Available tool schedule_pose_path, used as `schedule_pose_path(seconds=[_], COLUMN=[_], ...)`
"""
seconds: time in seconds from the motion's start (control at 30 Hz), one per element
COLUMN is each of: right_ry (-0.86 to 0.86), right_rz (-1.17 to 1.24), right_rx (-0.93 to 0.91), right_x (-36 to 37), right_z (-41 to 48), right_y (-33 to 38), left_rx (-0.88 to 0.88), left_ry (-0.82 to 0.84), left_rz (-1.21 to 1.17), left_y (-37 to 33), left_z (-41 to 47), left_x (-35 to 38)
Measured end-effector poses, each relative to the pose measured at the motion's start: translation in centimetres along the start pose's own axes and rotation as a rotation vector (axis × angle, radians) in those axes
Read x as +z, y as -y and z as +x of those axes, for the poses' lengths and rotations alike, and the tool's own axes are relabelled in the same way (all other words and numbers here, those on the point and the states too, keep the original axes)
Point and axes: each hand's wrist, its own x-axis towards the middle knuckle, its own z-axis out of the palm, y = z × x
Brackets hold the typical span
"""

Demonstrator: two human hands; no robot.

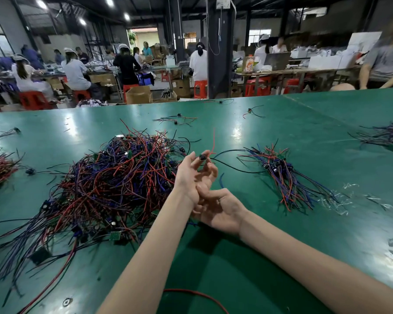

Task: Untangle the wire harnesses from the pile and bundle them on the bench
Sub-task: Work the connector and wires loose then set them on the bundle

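The left hand [195, 175] is raised over the green bench [281, 245]. With thumb and fingertips it pinches one harness by its small black end piece [201, 157]. A red lead [213, 142] stands up from this piece, and a black lead [235, 169] trails to the right onto the bench. The right hand [220, 211] is lower, with its fingers against the heel of the left hand. I cannot tell if it holds a wire or nothing.

The big pile [114, 177] lies just to the left of the hands, and a sorted bundle [284, 175] lies to the right.

I judge such a harness to be very light and limp. The leads will probably snag on their neighbours, so a hard pull could strain the joints. It seems better to hold the rigid end piece and draw slowly.
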Motion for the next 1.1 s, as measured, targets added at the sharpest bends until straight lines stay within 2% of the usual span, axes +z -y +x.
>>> schedule_pose_path(seconds=[0.13, 0.27, 0.43, 0.6, 0.87, 1.0, 1.1], right_ry=[-0.064, -0.029, 0.052, 0.09, 0.13, 0.005, -0.141], right_rz=[-0.105, -0.131, -0.127, -0.122, -0.303, -0.457, -0.414], right_rx=[0.064, 0.089, 0.022, 0.04, 0.061, -0.091, -0.207], right_x=[-0.5, -0.7, -0.5, -0.3, -0.8, -1.0, -1.8], right_z=[0.3, 0.4, 0.5, 0.2, -0.6, -0.5, -0.6], right_y=[0.0, 0.0, -0.4, -0.5, 0.8, 3.0, 5.0], left_rx=[0.023, 0.053, 0.189, 0.284, 0.324, 0.432, 0.561], left_ry=[-0.037, -0.055, -0.08, -0.011, 0.183, 0.167, 0.093], left_rz=[-0.03, -0.054, 0.157, 0.409, 0.507, 0.721, 0.991], left_y=[0.0, 0.0, -0.3, 0.3, 0.5, 0.4, 0.6], left_z=[0.1, 0.1, 0.2, 0.2, -0.8, -0.8, -0.5], left_x=[-0.4, -0.9, -1.2, -1.1, -0.4, -1.3, -2.0])
